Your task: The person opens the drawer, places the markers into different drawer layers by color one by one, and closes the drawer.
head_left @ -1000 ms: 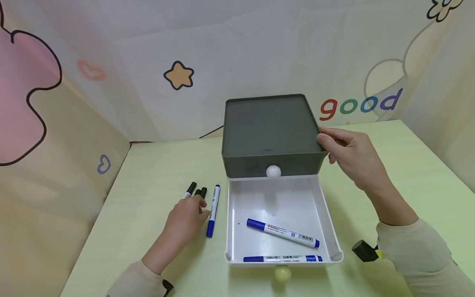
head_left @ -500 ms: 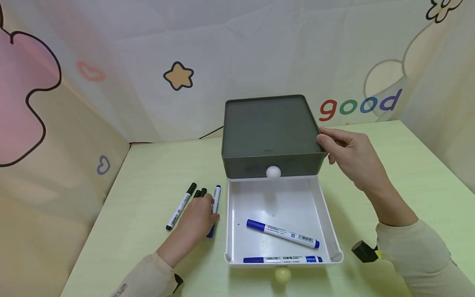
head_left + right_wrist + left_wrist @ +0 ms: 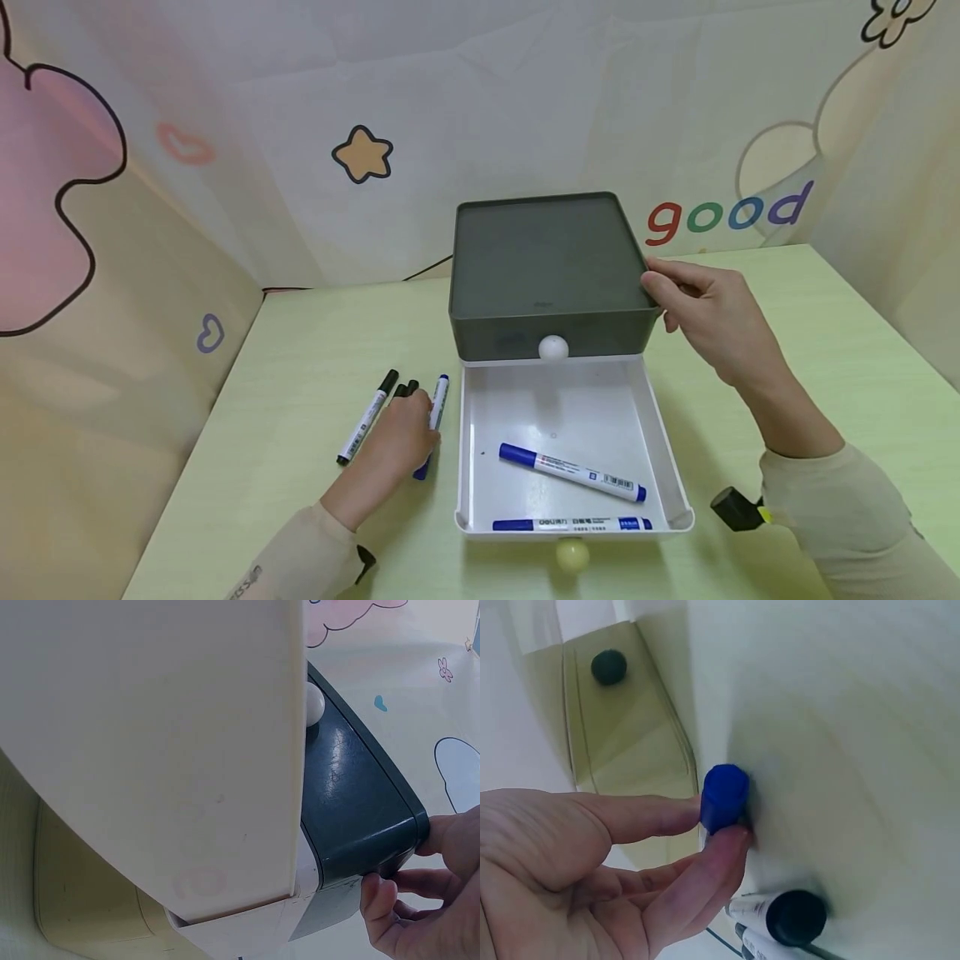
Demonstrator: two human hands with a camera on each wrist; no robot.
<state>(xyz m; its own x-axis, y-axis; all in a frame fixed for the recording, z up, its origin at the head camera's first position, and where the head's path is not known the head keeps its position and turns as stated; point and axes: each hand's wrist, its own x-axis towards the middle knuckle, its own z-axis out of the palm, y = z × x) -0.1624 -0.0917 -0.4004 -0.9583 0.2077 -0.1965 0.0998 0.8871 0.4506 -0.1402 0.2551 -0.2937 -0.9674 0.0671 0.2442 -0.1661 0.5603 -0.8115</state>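
Note:
My left hand [image 3: 397, 437] pinches a blue-capped marker [image 3: 440, 400] lying left of the drawer; the left wrist view shows thumb and fingertips on either side of its blue end [image 3: 725, 795]. Just left of that hand lies a black-capped marker [image 3: 366, 421], and more black caps [image 3: 407, 388] show past the knuckles, their barrels hidden. My right hand [image 3: 708, 312] grips the right side of the dark grey drawer box [image 3: 547, 258], thumb at its top edge. Below the box, a white drawer [image 3: 540, 400] is pulled out. Inside it are two blue markers, one slanted [image 3: 573, 472] and one along the front [image 3: 572, 524].
A white knob [image 3: 553, 347] sticks out from the grey upper front, and a yellowish knob [image 3: 573, 555] from the pulled-out drawer. Everything stands on a pale green table [image 3: 300, 333]. Printed cloth [image 3: 525, 100] hangs behind and at the sides.
My left hand has moved right from the black-capped markers to the blue-capped one and taken hold of it, tilting it slightly. The right hand and the box have stayed put.

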